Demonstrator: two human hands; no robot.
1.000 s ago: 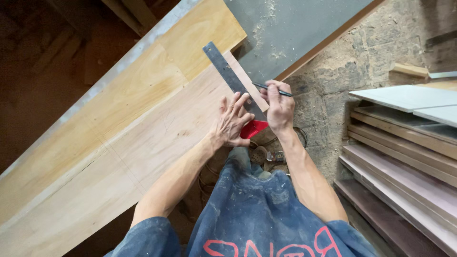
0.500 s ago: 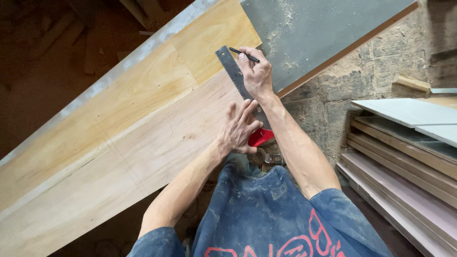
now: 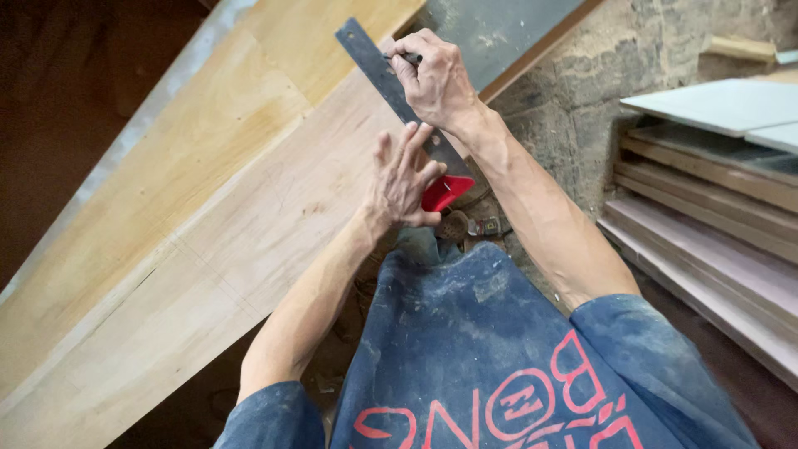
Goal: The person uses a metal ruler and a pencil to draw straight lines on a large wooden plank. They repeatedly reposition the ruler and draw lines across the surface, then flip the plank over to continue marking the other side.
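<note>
A dark metal try square with a red handle lies across a long pale wooden board. My left hand presses flat on the square near its red handle, fingers spread. My right hand sits farther up the blade and is closed on a dark pencil, whose tip touches the board beside the blade's edge.
A second, yellower board lies alongside to the left. A grey sheet rests beyond the boards. Stacked panels and planks lie at the right on a rough stone floor. My blue apron fills the bottom.
My right hand has slid with the pencil up along the square's blade, away from the red handle toward the far end. My left hand has stayed pressed on the square.
</note>
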